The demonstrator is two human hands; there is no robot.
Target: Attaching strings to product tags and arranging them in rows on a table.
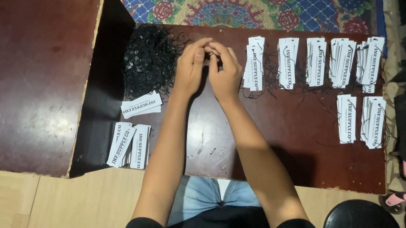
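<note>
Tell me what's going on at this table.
A person's left hand and right hand meet fingertip to fingertip over a dark wooden table, pinching something too small to tell. A heap of black strings lies left of them; stacks of white tags line up to their right.

A low, dark reddish-brown wooden table point(280, 154) with a scuffed top carries the work. A tangled heap of thin black string loops point(150, 58) lies at its far left. Near the left front edge lie loose white rectangular card tags with black print point(129, 143). Along the far edge stand five stacks of strung white tags point(318, 61), with two more stacks point(362, 120) just below them at the right.
</note>
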